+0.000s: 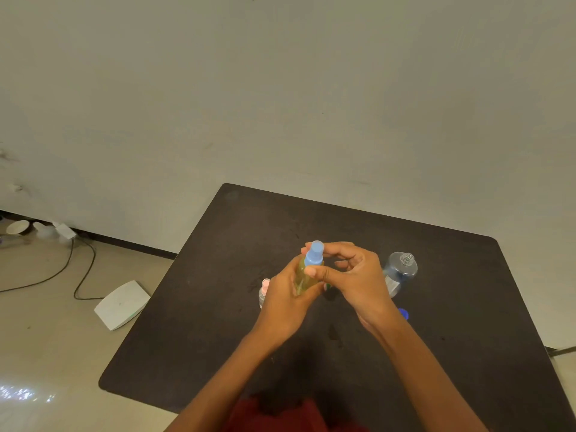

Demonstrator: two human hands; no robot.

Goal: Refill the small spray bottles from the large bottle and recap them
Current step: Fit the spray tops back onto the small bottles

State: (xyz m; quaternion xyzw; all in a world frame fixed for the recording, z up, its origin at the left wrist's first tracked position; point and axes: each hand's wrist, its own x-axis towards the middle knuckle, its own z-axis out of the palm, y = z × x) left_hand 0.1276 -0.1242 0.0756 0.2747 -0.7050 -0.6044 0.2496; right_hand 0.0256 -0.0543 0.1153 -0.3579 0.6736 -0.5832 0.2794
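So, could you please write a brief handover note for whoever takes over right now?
Left hand grips the yellow spray bottle by its body, held above the table.
Right hand pinches its blue spray cap.
Large bottle stands open at right, its blue lid behind the right wrist.
A pink-capped small bottle stands at left, capped.
Left to do: finish seating the blue cap; I cannot tell whether the pink-capped one is refilled.

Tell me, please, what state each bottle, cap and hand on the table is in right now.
yellow spray bottle: upright, held off the table, blue spray cap on its neck.
left hand: grips the yellow bottle's body.
right hand: pinches the blue spray cap.
large bottle: standing, uncapped.
blue lid: lying loose on the table.
pink-capped small bottle: standing, capped, partly hidden.
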